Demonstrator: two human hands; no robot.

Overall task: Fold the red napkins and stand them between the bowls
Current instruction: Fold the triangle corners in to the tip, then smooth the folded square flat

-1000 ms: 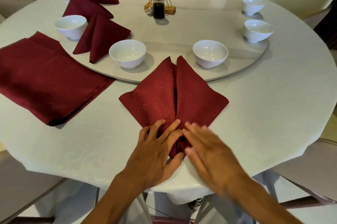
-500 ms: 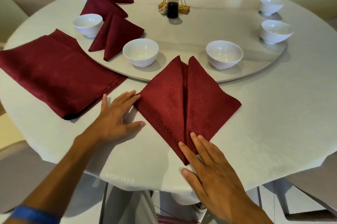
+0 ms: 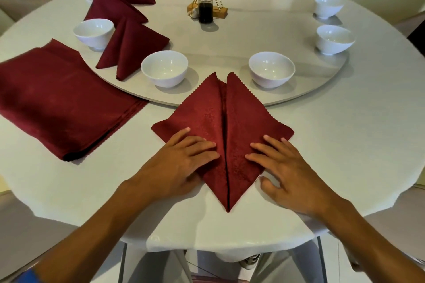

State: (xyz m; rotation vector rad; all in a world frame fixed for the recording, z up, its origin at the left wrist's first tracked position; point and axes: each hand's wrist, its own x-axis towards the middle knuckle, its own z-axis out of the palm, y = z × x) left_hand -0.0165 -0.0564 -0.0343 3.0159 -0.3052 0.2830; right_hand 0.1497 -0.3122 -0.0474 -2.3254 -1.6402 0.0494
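I see the napkin being folded (image 3: 222, 130) lying flat on the tablecloth (image 3: 333, 156) at the near edge of the table, its far tips overlapping the rim of the turntable (image 3: 322, 89). It forms a kite shape: two flaps meet along a centre seam, with the point toward the person.

Left hand (image 3: 181, 163): palm down on the left flap, fingers straight and spread, pressing the cloth flat. Right hand (image 3: 282, 167): same posture on the right flap, thumb off the cloth on the tablecloth. Neither hand grips anything. The hands sit apart, one on each side of the seam.

The far tips point into the gap between the two nearest bowls, left bowl (image 3: 164, 68) and right bowl (image 3: 271, 70), both on the turntable.

A stack of flat napkins (image 3: 57, 98) lies to the left. Finished folded napkins stand between bowls along the turntable's left and far side; the nearest folded napkin (image 3: 131, 48) is just beside the left bowl. A sauce bottle in a stand (image 3: 205, 4) stands at the turntable's centre.
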